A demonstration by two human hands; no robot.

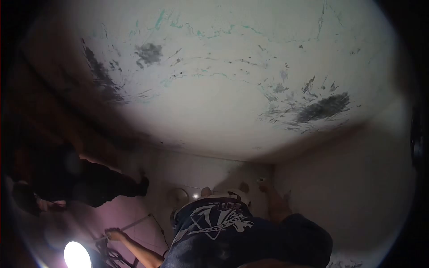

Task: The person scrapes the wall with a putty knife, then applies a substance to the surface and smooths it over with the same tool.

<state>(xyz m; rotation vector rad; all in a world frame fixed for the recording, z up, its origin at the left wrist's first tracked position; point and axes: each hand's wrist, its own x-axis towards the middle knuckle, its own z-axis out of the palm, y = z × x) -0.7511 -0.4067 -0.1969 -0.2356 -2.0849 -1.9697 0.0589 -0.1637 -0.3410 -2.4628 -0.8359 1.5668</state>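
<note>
At the lower left, my left hand (115, 234) is closed around a thin pole (136, 222) that slants up to the right, near a bright lamp (77, 255). My right hand (264, 186) is low beside the wall's corner, its fingers drawn together at a small pale object (261, 179) too dim to identify. Between the two arms is my dark printed shirt (219, 225), with my feet partly showing beyond it. A pale wall (210, 102) with grey scuffed patches (324, 107) and greenish streaks fills the upper view.
Another person in dark clothing (94, 181) is at the left. Dark legs of a stand or frame (117, 258) lie near the lamp. A round, dim object (178, 196) is on the floor left of my feet. A second wall (344, 178) rises at the right.
</note>
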